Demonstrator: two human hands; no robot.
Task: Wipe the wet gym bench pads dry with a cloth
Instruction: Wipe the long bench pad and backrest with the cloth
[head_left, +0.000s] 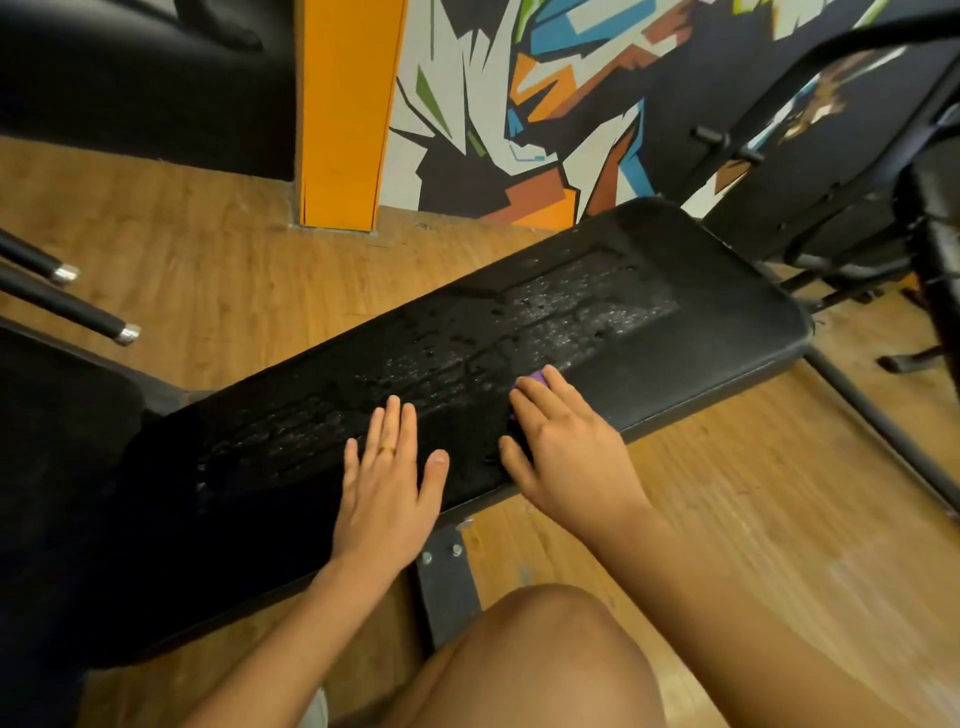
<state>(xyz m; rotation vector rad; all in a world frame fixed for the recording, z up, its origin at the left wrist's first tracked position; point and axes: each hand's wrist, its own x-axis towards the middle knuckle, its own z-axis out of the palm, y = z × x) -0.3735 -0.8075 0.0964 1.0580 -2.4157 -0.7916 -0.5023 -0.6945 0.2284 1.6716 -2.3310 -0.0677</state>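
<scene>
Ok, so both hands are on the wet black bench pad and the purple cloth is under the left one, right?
Not quite. The head view shows the purple cloth under the right hand, not the left. The left hand lies flat and bare on the bench pad. Both hands are on the wet pad, as you said.

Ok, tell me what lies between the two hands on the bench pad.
Head view: only bare, wet black bench pad lies between the left hand and the right hand.

purple cloth (540, 378) mostly hidden, under right hand (569, 452)
</scene>
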